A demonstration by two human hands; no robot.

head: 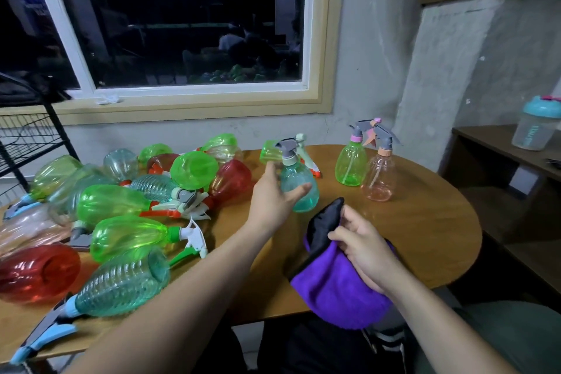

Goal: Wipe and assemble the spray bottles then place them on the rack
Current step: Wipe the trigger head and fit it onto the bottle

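Observation:
A teal spray bottle [299,182] with a grey trigger head stands upright near the middle of the wooden table [425,222]. My left hand [274,194] is stretched out beside it with fingers spread, thumb touching its body but not gripping it. My right hand [362,249] holds a purple cloth [337,285] with a black edge near the table's front edge. A green bottle [350,162] and a pale orange bottle [379,174], both with heads fitted, stand upright at the back right. Several bottles in green, red and teal lie in a pile [121,206] on the left.
A black wire rack [27,136] stands at the far left behind the pile. A dark wooden shelf [498,161] to the right carries a teal-lidded shaker cup [535,124]. A window and a grey wall lie behind the table.

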